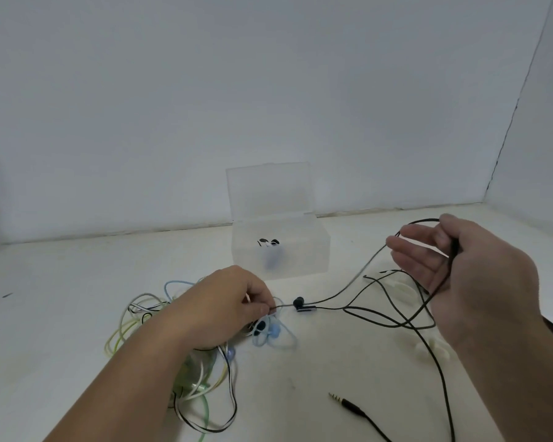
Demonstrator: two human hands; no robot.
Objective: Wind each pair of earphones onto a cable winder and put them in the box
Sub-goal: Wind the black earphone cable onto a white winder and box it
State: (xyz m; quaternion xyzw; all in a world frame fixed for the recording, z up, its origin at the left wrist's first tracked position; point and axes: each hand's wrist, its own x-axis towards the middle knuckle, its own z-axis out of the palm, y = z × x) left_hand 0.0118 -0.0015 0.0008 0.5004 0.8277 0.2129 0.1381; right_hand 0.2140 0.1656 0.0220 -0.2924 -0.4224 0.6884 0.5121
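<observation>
Above the white bench (61, 314), the left hand (233, 306) pinches the thin black earphone cable (339, 293) beside its earbud (299, 303); the right hand (466, 282) hooks a loop under its thumb. Gentle tension should avoid snagging the coloured cable tangle (147, 314).

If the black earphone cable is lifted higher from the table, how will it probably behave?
Probably floppy: the black cable bends in loose curves between the left hand and right hand. Likely light, since a pinch holds it. Its earbud and plug may dangle and swing.
</observation>
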